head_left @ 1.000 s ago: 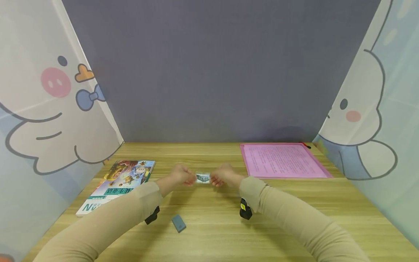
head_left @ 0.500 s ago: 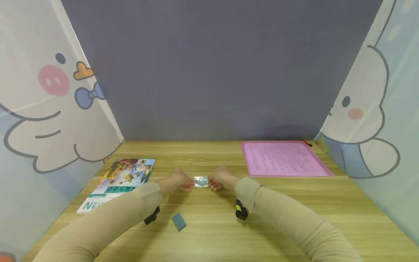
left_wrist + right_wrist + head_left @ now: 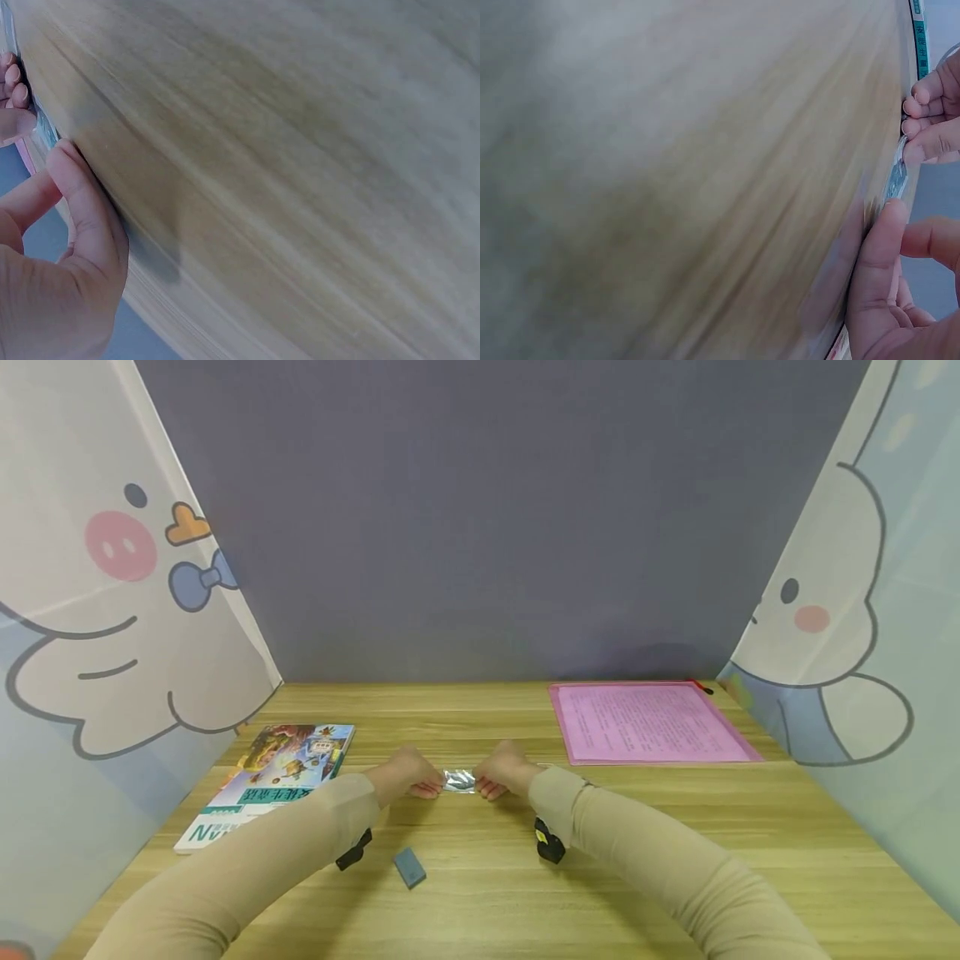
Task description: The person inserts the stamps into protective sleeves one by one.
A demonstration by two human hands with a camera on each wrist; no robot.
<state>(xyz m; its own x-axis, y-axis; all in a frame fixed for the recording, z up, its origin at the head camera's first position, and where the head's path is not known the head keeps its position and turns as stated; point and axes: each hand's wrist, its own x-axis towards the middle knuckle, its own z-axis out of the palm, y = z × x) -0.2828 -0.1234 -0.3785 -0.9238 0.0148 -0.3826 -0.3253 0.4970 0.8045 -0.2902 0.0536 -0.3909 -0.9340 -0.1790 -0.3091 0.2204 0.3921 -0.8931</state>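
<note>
My left hand (image 3: 412, 772) and right hand (image 3: 504, 768) face each other at the middle of the table. Between them a small, shiny, clear plastic packet (image 3: 459, 781) with a dark print lies low over the wood, glare covering much of it. In the left wrist view, the left hand (image 3: 64, 255) pinches one end between thumb and finger. At the other end, in the right wrist view, the right hand (image 3: 889, 292) pinches it the same way. The fingertips hide both ends of the packet (image 3: 896, 176).
On the left lies a colourful book (image 3: 281, 768), partly behind the left sleeve. A small blue-grey block (image 3: 409, 867) rests nearer me on the wooden table (image 3: 480, 902). At the back right is a pink folder (image 3: 652, 722) with a printed sheet, a red-and-black pen (image 3: 701, 687) at its far corner.
Both hands have come down slightly toward the table with the packet and drawn a little closer together. Its print, plain a second ago, is now mostly lost in glare.
</note>
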